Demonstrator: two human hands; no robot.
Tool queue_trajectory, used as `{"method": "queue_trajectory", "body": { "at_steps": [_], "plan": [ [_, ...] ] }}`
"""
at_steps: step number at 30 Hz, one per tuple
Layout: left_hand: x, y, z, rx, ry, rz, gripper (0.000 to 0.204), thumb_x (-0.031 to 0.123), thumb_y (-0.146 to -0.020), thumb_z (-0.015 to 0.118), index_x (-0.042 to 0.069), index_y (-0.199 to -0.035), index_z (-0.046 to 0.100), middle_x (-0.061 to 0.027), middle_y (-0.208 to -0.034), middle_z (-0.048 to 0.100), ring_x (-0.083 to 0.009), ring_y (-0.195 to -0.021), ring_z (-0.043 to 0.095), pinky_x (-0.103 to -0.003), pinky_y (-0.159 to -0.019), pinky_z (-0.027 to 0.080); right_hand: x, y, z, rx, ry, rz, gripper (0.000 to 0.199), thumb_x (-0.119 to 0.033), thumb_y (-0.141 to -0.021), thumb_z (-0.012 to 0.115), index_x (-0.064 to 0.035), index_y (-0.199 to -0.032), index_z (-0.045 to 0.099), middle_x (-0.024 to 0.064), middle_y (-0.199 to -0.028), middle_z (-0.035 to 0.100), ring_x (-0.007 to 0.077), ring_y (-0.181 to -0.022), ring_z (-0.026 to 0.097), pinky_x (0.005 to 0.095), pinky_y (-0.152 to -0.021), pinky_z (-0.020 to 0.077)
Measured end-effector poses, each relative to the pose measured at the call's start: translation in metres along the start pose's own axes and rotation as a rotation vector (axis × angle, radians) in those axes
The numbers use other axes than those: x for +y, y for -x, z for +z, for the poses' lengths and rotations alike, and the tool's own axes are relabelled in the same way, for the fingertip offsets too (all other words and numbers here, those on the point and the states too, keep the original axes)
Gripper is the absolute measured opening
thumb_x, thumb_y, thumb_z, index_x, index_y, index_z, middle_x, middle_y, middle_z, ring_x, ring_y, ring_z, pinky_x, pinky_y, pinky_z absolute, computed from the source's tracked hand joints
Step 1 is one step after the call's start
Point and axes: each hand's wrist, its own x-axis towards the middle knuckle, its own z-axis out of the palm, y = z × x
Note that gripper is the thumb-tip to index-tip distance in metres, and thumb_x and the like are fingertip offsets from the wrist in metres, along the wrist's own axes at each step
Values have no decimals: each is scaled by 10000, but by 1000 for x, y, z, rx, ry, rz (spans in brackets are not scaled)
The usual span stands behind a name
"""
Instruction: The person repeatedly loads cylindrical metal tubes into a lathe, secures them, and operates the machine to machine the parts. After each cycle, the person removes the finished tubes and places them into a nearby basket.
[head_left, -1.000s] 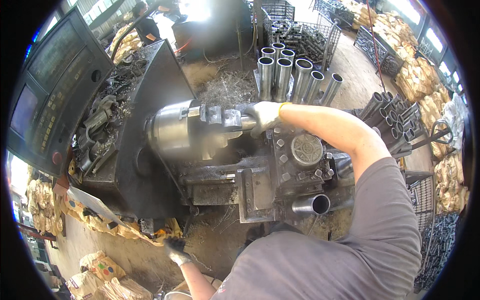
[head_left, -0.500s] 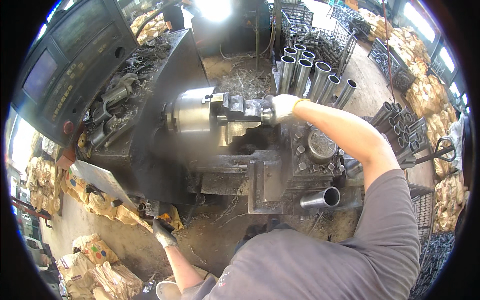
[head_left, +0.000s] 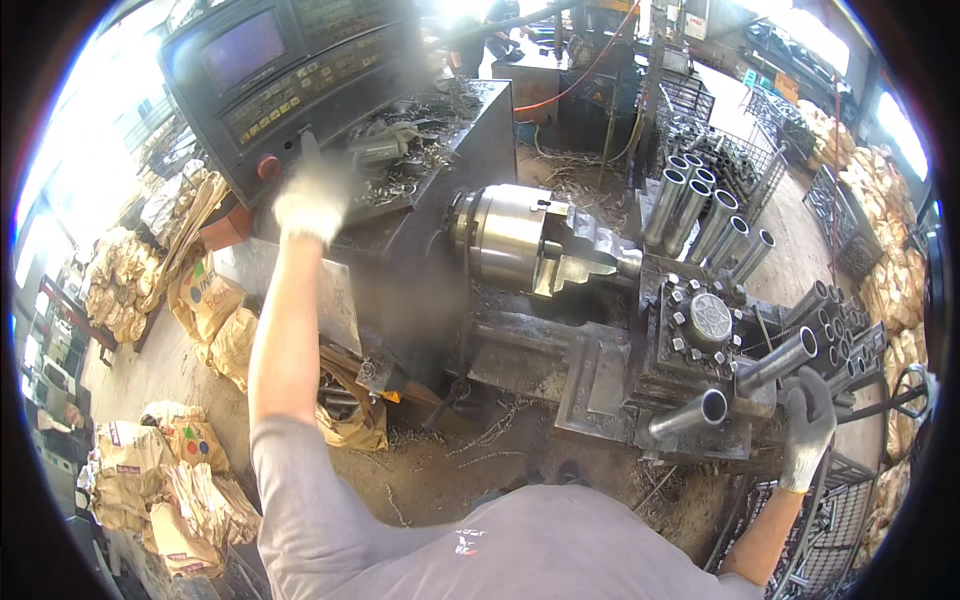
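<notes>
My left hand [head_left: 312, 205], in a pale glove, is raised to the dark control panel [head_left: 330, 75] of a lathe. One finger seems stretched toward it beside the red button [head_left: 269, 167], but motion smears the hand. My right hand [head_left: 808, 430], in a grey-and-white glove, is open beside the end of a metal tube [head_left: 778, 362] resting by the tool turret [head_left: 708, 322]; contact with the tube is unclear. The lathe chuck [head_left: 510, 235] has stepped jaws [head_left: 590, 245], with the end of a metal workpiece [head_left: 629, 262] showing beyond them.
Another tube [head_left: 688, 414] lies in front of the turret. Several upright tubes [head_left: 690, 205] stand behind it, and more lie stacked [head_left: 835, 335] at the right. Metal shavings [head_left: 440, 120] litter the machine top. Paper sacks [head_left: 165, 470] sit on the floor at left.
My right hand has left the workpiece at the chuck and come back to the tubes at right. My left hand has risen from low beside the machine to the panel. The view has shifted left.
</notes>
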Motion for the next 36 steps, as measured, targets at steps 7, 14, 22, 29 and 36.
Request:
{"method": "queue_trajectory", "body": {
  "at_steps": [7, 14, 22, 29, 36],
  "plan": [
    [-29, -53, 8, -48, -32, -72, 884, 560, -1008, 608, 116, -1709, 305, -286, -1380, 698, -444, -1245, 701, -530, -1053, 551, 40, 37, -39, 28, 90, 106, 280, -21, -968, 760, 50, -1237, 737, 61, -1114, 765, 114, -971, 683, 267, -877, 557],
    [105, 298, -16, 188, 780, 423, 99, 78, -995, 693, 32, -1073, 732, -129, -944, 744, -213, -868, 729, -366, -758, 585, 111, 11, -51, 51, 62, 20, 614, -43, -919, 795, -2, -1496, 590, 113, -1186, 763, 106, -836, 682, 263, -784, 574],
    [70, 610, 4, -1154, 612, -387, 348, 395, -981, 696, 129, -1185, 791, -180, -1062, 806, -349, -1020, 787, -430, -918, 604, 131, -115, 25, -186, 325, -123, 546, -279, -813, 882, -39, -1253, 664, 164, -1033, 779, 282, -773, 719, 409, -727, 574],
    [25, 700, -89, -896, 466, -678, 424, 432, -978, 674, 145, -1279, 758, -198, -1167, 789, -405, -1129, 747, -471, -993, 584, -38, -26, 89, -33, -200, -767, 342, -26, -886, 854, -7, -1217, 771, 110, -1156, 812, 220, -1068, 776, 347, -950, 594],
    [-47, 891, -209, -501, 403, -1226, 415, 429, -982, 646, 129, -1244, 763, -208, -1204, 778, -405, -1160, 734, -476, -1019, 572, -205, 244, 178, -923, -769, -964, 518, -94, -875, 882, -4, -1344, 680, 112, -1329, 701, 230, -1229, 654, 388, -1075, 528]
  ]
}}
